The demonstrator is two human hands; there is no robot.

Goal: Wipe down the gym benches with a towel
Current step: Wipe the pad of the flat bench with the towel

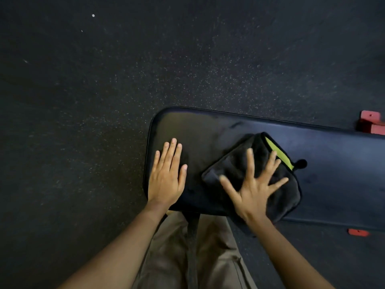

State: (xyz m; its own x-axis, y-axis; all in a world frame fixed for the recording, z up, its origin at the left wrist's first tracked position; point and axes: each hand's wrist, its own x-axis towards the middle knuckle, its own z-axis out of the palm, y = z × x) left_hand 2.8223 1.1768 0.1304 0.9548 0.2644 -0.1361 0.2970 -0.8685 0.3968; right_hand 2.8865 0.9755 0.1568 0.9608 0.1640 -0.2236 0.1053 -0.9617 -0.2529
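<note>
A black padded gym bench [323, 163] runs from the middle of the view off to the right. A folded black towel [233, 163] with a yellow-green edge strip lies on it near its left end. My right hand [253, 188] presses flat on the towel with its fingers spread; it is slightly blurred. My left hand [167, 176] rests flat on the bare pad to the left of the towel, fingers straight and together, near the bench's rounded end.
Dark speckled rubber floor [104, 101] surrounds the bench on the left and far side. Red bench frame feet show at the right edge [370, 123] and lower right [358, 232]. My legs in tan trousers [187, 257] stand against the near side of the bench.
</note>
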